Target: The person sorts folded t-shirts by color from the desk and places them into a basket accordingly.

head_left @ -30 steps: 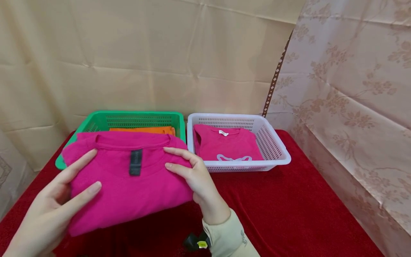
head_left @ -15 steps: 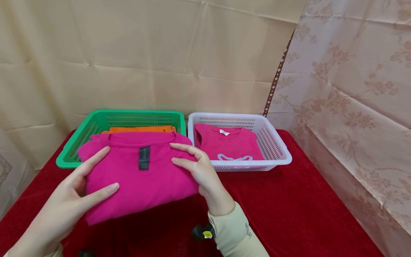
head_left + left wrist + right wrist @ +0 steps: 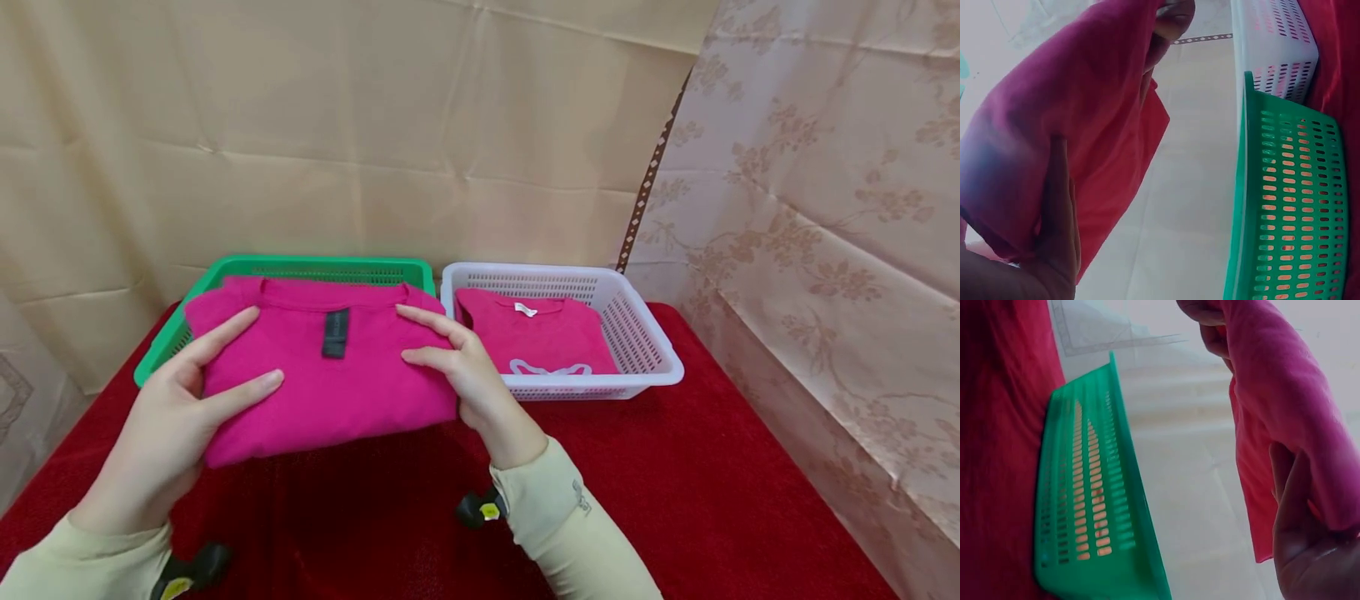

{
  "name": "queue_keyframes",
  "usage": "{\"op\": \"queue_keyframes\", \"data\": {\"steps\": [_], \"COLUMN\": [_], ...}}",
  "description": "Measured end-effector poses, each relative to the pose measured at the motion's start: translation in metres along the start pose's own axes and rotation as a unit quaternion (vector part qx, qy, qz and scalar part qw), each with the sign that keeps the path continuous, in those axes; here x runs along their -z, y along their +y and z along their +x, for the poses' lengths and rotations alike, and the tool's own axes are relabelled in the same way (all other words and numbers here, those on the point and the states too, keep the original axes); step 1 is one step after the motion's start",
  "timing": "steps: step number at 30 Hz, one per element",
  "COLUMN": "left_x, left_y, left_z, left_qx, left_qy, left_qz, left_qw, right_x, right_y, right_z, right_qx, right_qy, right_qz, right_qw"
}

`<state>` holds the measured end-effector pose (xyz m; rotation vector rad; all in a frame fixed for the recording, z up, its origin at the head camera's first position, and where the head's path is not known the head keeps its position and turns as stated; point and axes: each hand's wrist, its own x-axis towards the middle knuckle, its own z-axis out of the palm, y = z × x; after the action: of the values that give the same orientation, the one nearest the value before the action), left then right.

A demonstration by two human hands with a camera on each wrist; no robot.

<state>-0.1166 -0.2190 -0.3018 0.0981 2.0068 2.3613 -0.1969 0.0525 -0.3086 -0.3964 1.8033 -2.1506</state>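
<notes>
Both my hands hold a folded magenta T-shirt (image 3: 337,400), its neckline facing away and a dark label at the collar. My left hand (image 3: 153,425) grips the left side, thumb and forefinger on top and other fingers underneath. On the right side my right hand (image 3: 483,387) holds it the same way. The wrist views show the shirt (image 3: 1085,106) raised above the rim of the green basket (image 3: 1085,487), with fingers beneath the fold. In the head view it overlaps the green basket (image 3: 161,346) and hides most of its inside.
A white basket (image 3: 585,380) stands right of the green one, holding a folded pink top (image 3: 555,333) with a white label. Orange shows through the green basket's slots. A red cloth (image 3: 675,483) covers the table; beige curtain (image 3: 337,125) hangs behind.
Both hands have carried the T-shirt rightward, then forward and up in the head view, over the green basket. The orange cloth inside it is now hidden from the head camera.
</notes>
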Motion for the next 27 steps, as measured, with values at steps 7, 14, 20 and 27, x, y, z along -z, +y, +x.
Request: {"op": "queue_keyframes", "data": {"steps": [7, 14, 20, 27], "left_x": [0.002, 0.002, 0.010, 0.015], "left_y": [0.004, 0.010, 0.014, 0.009], "left_z": [0.017, 0.031, 0.041, 0.050], "left_qx": [0.018, 0.013, 0.043, 0.040], "left_qy": [-0.010, -0.014, -0.027, -0.024], "left_qz": [0.021, 0.052, 0.103, 0.151], "left_qw": [0.9996, 0.9985, 0.9934, 0.9874], "right_x": [0.006, 0.014, 0.019, 0.015], "right_y": [-0.006, -0.010, -0.013, -0.010], "right_z": [0.013, 0.024, 0.034, 0.043], "right_qx": [0.024, 0.012, -0.039, -0.023], "right_qy": [-0.040, -0.095, -0.149, -0.114], "right_qz": [-0.044, -0.038, -0.058, -0.099], "right_qw": [0.9980, 0.9947, 0.9864, 0.9882]}}
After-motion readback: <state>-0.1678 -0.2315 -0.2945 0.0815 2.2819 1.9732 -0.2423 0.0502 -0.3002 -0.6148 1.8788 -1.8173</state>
